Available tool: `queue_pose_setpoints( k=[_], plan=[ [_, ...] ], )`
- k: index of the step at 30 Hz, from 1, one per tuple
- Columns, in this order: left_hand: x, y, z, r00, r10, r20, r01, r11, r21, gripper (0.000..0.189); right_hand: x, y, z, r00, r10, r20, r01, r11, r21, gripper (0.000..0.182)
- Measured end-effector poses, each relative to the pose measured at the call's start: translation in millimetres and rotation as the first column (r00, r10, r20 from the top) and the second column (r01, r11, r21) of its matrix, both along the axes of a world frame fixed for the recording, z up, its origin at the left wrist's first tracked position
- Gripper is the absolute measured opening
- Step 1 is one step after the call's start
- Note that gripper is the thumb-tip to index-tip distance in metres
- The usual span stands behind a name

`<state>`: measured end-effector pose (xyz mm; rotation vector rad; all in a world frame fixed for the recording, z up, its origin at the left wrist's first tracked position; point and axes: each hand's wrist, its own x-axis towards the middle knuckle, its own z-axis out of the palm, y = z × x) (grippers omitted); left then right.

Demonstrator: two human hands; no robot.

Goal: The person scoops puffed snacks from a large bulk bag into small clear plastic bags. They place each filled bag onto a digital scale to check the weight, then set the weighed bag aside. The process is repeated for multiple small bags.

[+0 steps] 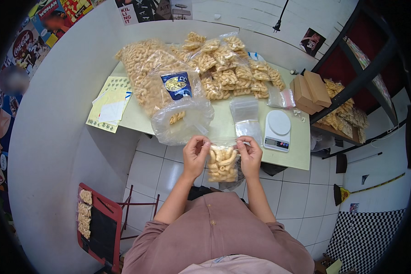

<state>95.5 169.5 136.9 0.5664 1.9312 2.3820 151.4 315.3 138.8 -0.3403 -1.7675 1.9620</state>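
Note:
A small clear zip-lock bag [222,164] filled with pale, curved puffed snacks hangs upright in front of my body. At its top left corner, my left hand [194,154] pinches the plastic between thumb and fingers. My right hand [249,154] grips the opposite corner the same way, so the bag's top edge is stretched between them. Beyond the hands, a large clear plastic sack [145,68] of the same snacks lies on the table with its loose mouth towards me. A white digital kitchen scale [277,130] stands right of my right hand.
Filled snack bags [226,68] are heaped at the table's back. A banded stack of flat bags [246,116] lies beside the scale. Cardboard boxes [308,90] stand at the right end, yellow sheets [109,102] at the left. A red-framed folding chair [104,222] holds several filled bags.

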Motion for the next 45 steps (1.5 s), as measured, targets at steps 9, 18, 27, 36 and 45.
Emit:
queue_pose_setpoints(
  k=[9,18,27,36,45],
  plan=[
    [-2,-2,-4,0.999,-0.032,0.005,0.032,0.999,-0.034,0.007,-2,-5,5,0.990,0.110,-0.092,-0.102,0.991,0.090,0.007],
    [2,-2,-4,0.997,0.037,-0.072,-0.043,0.996,-0.082,0.007,-3,-10,5,0.996,0.045,-0.071,-0.029,0.976,0.214,0.007],
    [3,-9,2,0.999,-0.009,-0.046,0.002,0.991,-0.132,0.005,-2,-10,5,0.975,0.207,-0.078,-0.181,0.949,0.260,0.009],
    [3,-10,-1,0.993,-0.007,-0.114,-0.021,0.970,-0.243,0.006,-3,-16,6,0.994,0.106,-0.025,-0.096,0.962,0.255,0.008],
    [-1,-13,-4,0.987,-0.095,-0.129,0.072,0.983,-0.172,0.007,-2,-12,3,0.987,0.162,-0.002,-0.158,0.965,0.211,0.008]
  ],
)
